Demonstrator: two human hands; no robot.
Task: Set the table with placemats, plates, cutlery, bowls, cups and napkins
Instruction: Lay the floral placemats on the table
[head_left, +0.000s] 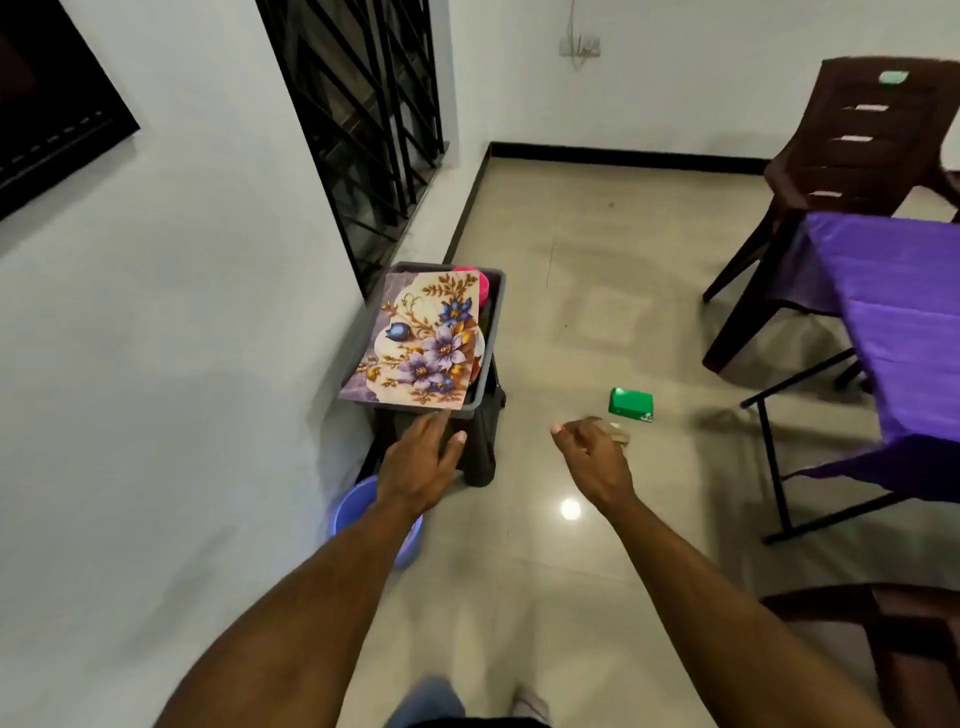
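A floral placemat (423, 340) with purple and blue flowers lies on top of a grey bin (491, 332) that stands on a dark stool by the wall. Pink items (483, 286) show at the bin's far end; the rest of its contents are hidden. My left hand (423, 462) reaches toward the bin's near edge with fingers straight, just below the placemat, holding nothing. My right hand (589, 452) hovers over the floor to the right of the bin, fingers loosely curled, empty. The table with a purple cloth (893, 312) stands at the right.
A blue plastic basin (363, 499) sits on the floor under my left forearm. A green box (631, 404) lies on the tiled floor. Brown plastic chairs stand at the table's far end (857, 150) and at the lower right (904, 634). A barred window (363, 119) is on the left wall.
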